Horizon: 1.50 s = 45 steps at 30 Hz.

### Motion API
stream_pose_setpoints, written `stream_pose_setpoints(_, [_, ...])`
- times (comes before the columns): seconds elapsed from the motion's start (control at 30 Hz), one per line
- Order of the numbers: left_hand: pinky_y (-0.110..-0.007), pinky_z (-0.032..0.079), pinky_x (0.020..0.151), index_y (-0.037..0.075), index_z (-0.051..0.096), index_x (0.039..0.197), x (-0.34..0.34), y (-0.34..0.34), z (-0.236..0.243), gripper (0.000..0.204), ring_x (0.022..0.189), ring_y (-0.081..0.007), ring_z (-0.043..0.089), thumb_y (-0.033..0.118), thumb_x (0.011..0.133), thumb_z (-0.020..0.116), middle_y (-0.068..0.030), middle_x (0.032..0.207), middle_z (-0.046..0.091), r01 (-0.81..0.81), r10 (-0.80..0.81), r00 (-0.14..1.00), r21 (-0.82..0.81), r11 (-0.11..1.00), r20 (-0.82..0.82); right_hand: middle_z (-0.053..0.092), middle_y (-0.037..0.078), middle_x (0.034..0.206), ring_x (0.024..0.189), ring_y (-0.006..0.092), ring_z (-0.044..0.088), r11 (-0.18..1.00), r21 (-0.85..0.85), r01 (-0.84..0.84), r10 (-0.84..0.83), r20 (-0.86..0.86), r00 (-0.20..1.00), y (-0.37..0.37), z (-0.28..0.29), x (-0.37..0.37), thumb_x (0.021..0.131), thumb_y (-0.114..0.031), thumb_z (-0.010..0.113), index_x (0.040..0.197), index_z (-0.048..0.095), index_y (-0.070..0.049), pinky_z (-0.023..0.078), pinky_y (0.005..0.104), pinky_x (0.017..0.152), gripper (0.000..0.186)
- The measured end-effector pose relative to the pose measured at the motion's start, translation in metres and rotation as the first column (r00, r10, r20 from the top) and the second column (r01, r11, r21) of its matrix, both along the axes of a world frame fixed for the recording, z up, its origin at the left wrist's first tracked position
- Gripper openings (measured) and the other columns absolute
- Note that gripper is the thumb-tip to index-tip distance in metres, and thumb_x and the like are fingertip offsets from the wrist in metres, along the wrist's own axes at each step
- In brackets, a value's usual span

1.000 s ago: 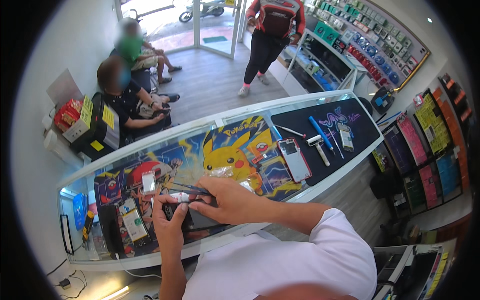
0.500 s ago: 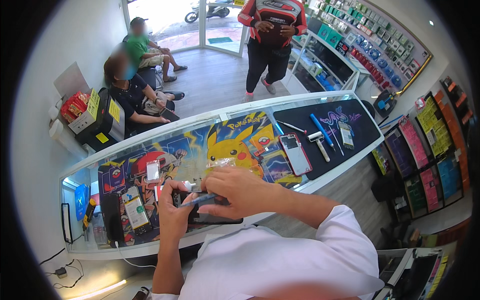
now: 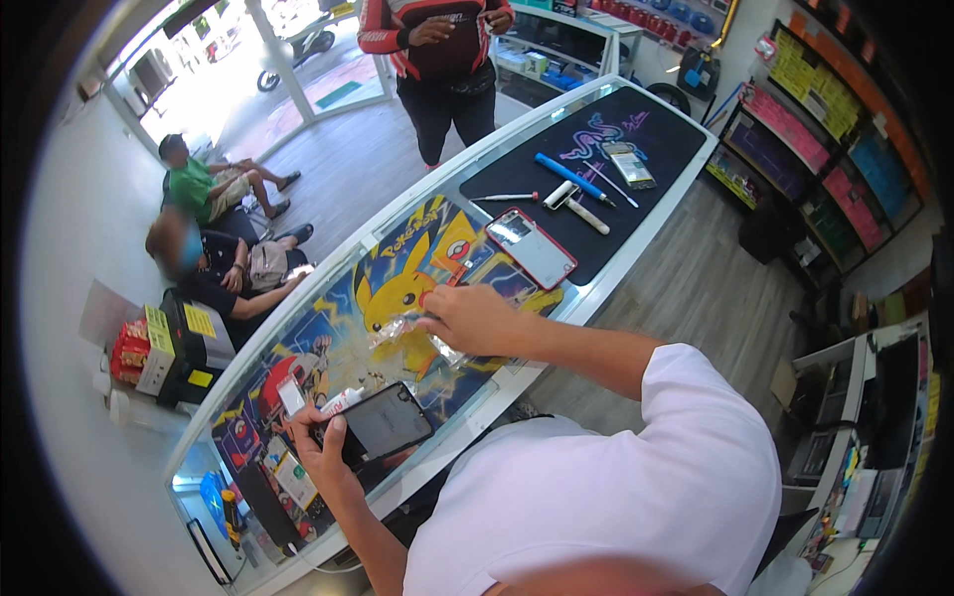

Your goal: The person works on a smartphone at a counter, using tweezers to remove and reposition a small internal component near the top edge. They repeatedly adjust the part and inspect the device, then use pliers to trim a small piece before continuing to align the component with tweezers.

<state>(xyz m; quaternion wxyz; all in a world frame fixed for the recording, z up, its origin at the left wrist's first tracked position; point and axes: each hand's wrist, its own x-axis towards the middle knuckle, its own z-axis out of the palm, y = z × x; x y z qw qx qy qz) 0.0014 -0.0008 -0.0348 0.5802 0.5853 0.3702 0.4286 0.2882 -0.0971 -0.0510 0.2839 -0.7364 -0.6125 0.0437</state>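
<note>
well, from my remote seat i judge the work to be partway along: the flat black phone with a grey front panel [image 3: 391, 425] lies angled over the near edge of the colourful printed mat [image 3: 336, 310], its panel sitting within the black surround, while a small white tube with red marking [image 3: 344, 399] is out just beside it. what remains with the phone i can't settle from here.

the left hand [image 3: 325, 439] is curled about the phone's left end, thumb over the edge, fingertips by the tube. the right hand [image 3: 469, 318] is bent, its fingertips at some crinkled clear plastic wrapping [image 3: 394, 331]; the view is too coarse to tell whether it grips anything.

compared with half a second ago, the right hand has left the phone for the wrapping, the phone's panel is uncovered, and the whole view has swung round.
</note>
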Motion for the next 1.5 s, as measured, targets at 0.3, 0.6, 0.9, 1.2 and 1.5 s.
stream_pose_setpoints(0.3, [-0.023,0.038,0.083,0.009,0.053,0.099,0.027,0.009,0.005,0.022,0.086,-0.0089,0.045,0.011,0.088,0.072,0.0014,0.096,0.047,0.083,-0.082,0.995,0.010,0.997,-0.057,0.067,0.020,0.102,0.094,0.0340,0.067,0.876,0.477,-0.077,0.038,0.091,0.995,0.014,-0.008,-0.004,0.100,-0.045,0.063,0.097,0.071,-0.001,0.051,0.0465,0.087,0.045])
stream_pose_setpoints(0.6, [-0.024,0.042,0.087,0.008,0.055,0.105,0.054,0.001,0.019,0.022,0.092,-0.0097,0.051,0.014,0.094,0.073,-0.0004,0.102,0.052,0.084,-0.076,0.993,0.086,0.993,-0.091,0.068,0.026,0.097,0.095,0.0437,0.065,0.930,0.275,-0.246,0.366,-0.602,0.710,0.001,0.013,-0.045,0.109,-0.046,0.045,0.105,0.065,0.001,0.048,0.0482,0.084,0.051])
stream_pose_setpoints(0.9, [-0.031,0.049,0.096,0.009,0.053,0.135,0.049,0.004,0.018,0.041,0.111,-0.0170,0.055,0.017,0.098,0.070,-0.0087,0.126,0.055,0.067,-0.068,0.996,-0.020,0.998,-0.052,0.067,0.025,0.087,0.086,0.0473,0.064,0.903,0.355,-0.243,0.397,-0.469,0.789,0.004,0.021,-0.053,0.107,-0.036,0.050,0.095,0.063,-0.002,0.049,0.0529,0.077,0.038])
stream_pose_setpoints(1.2, [-0.027,0.047,0.094,0.007,0.052,0.135,0.048,0.008,0.019,0.041,0.105,-0.0143,0.056,0.020,0.100,0.069,-0.0075,0.118,0.056,0.051,-0.049,0.996,0.028,0.998,-0.074,0.067,0.024,0.083,0.085,0.0464,0.065,0.903,0.362,-0.231,0.393,-0.480,0.785,0.010,0.021,-0.053,0.106,-0.036,0.051,0.092,0.065,-0.003,0.049,0.0539,0.077,0.038])
stream_pose_setpoints(1.5, [-0.030,0.049,0.097,0.007,0.052,0.138,0.039,0.028,0.017,0.045,0.111,-0.0149,0.059,0.021,0.100,0.070,-0.0066,0.123,0.060,0.029,-0.025,0.998,0.053,0.998,-0.062,0.066,0.019,0.093,0.088,0.0393,0.065,0.894,0.427,-0.136,0.379,-0.558,0.738,0.015,0.019,-0.044,0.108,-0.039,0.048,0.102,0.068,-0.002,0.050,0.0470,0.078,0.043])
